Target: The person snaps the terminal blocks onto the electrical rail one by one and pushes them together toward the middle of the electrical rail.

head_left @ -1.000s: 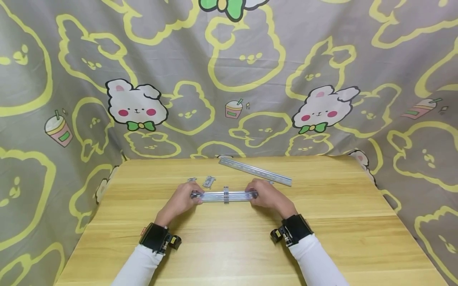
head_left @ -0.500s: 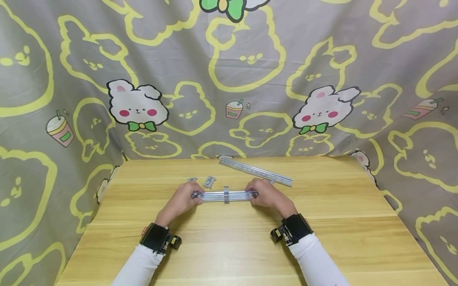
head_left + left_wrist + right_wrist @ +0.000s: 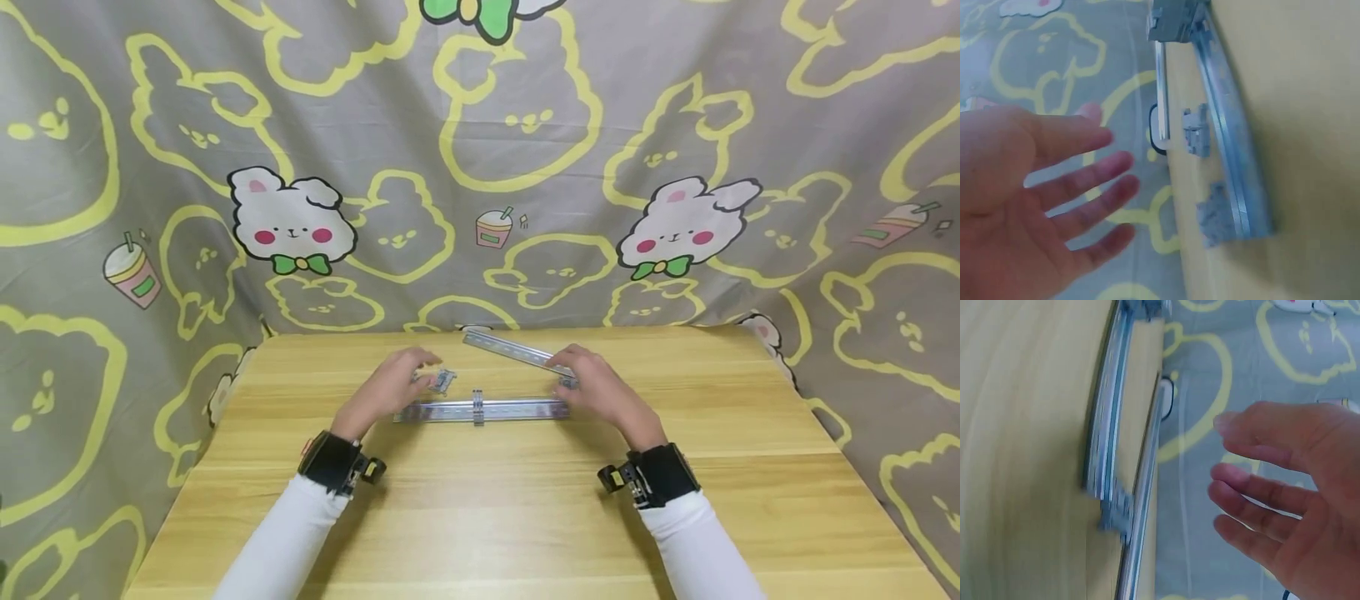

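Note:
A slotted metal mounting rail [image 3: 442, 411] lies across the table, with a grey clip-on block [image 3: 477, 408] standing near its middle. My left hand [image 3: 386, 387] hovers off the rail's left end, fingers apart and holding nothing; the left wrist view shows the bare palm [image 3: 1029, 194]. Two loose grey plastic blocks, one upright [image 3: 1196, 131] and one by the rail end [image 3: 1216, 215], sit behind the rail. Above its right end is my right hand [image 3: 596, 387], fingers loosely bent around nothing. Another loose grey block [image 3: 1116, 515] rests beside that end.
Behind, a second metal rail [image 3: 510, 346] lies slanted on the wooden table [image 3: 480, 517], partly hidden by my right hand in the head view. A patterned grey curtain [image 3: 405, 125] hangs along the table's back edge and sides.
Both hands have let go of the front rail's ends and moved outward and slightly up. The rail stays on the table, its ends now uncovered.

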A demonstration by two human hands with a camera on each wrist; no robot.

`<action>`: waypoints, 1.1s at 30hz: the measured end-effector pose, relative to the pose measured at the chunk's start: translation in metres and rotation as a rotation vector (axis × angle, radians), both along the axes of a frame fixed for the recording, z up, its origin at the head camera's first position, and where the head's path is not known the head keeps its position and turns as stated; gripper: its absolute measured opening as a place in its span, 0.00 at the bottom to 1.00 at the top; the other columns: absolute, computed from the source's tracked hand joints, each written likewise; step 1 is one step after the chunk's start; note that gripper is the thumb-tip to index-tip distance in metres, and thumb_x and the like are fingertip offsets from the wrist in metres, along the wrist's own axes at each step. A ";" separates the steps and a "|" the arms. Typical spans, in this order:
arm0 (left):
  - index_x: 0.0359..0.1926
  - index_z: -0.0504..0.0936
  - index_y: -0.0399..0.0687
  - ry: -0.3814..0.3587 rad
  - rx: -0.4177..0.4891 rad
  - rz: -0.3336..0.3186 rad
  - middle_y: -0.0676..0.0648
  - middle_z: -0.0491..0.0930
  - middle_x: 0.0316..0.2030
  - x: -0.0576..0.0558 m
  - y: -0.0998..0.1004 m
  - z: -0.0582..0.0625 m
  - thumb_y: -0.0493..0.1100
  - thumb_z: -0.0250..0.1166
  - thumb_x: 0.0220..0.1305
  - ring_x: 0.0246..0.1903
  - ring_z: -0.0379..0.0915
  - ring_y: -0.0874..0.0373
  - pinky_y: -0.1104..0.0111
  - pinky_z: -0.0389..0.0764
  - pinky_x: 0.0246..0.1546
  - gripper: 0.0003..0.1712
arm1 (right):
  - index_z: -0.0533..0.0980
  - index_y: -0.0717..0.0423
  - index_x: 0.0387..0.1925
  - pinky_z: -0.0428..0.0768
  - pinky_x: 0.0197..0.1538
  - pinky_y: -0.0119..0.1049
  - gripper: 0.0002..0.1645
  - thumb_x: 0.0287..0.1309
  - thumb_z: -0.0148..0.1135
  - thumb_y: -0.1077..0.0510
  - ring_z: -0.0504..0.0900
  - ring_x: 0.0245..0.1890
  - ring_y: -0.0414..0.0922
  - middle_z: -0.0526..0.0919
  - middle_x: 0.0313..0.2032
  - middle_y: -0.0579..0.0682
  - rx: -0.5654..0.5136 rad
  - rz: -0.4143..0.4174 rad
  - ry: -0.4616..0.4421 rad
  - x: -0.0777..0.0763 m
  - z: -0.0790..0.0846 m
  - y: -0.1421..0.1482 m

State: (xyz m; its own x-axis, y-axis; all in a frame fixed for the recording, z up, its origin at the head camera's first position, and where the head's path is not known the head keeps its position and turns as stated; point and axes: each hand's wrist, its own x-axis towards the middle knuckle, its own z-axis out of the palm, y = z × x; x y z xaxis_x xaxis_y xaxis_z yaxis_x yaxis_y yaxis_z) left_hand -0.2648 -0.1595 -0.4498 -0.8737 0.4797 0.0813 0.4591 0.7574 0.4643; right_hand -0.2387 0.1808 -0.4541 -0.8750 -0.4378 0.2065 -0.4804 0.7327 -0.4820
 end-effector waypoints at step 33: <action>0.62 0.77 0.44 0.096 -0.305 -0.204 0.41 0.73 0.61 -0.102 0.076 -0.031 0.33 0.64 0.62 0.59 0.69 0.45 0.50 0.70 0.62 0.26 | 0.72 0.70 0.59 0.79 0.48 0.48 0.37 0.41 0.63 0.72 0.73 0.45 0.54 0.74 0.49 0.62 0.148 -0.143 -0.064 -0.030 -0.043 0.045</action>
